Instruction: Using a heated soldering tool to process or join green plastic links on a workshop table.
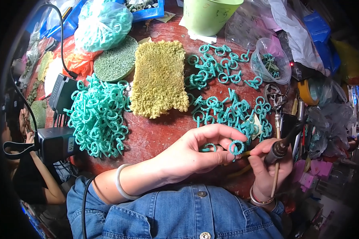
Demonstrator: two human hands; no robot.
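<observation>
My left hand pinches a small teal ring with a beaded rim between thumb and fingers. A second teal ring is tucked in its curled fingers. My right hand is closed around a pen-like tool with a dark grip, and a thin wooden stick runs down through the same hand. A slim yellowish piece reaches from the right fingertips toward the pinched ring; whether it touches is unclear. Just beyond both hands lies a spread of stemmed teal rings.
A big heap of teal rings lies left, beside a yellow, rough-textured pad and a round green disc. Black boxes with cables stand at far left. A clear tub and green bucket stand farther back.
</observation>
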